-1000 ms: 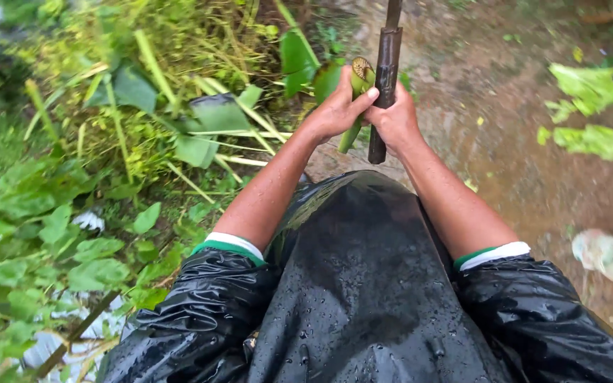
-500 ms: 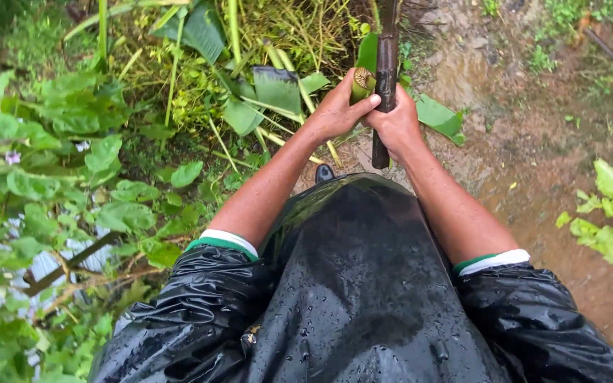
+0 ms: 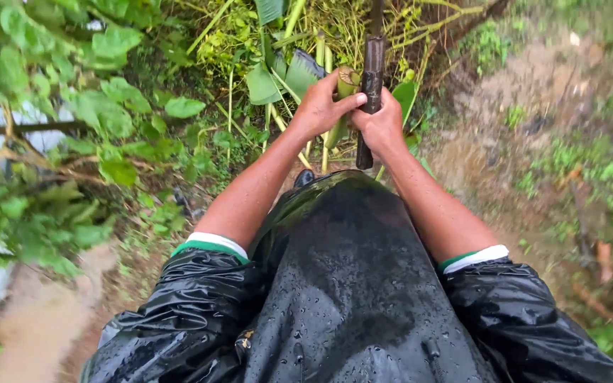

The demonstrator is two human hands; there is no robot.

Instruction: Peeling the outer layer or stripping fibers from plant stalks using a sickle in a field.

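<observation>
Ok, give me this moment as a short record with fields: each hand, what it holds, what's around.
left hand: wrapped on a cut green stalk, thumb reaching to the handle
right hand: closed around a dark tool handle, which points away from the body; blade out of view
clothing: wet black raincoat, sleeves pushed up to the elbows
ahead: pile of cut green stalks and leaves
ground: muddy soil on the right, leafy bushes on the left

Both arms outstretched; left hand, right hand clenched together
</observation>
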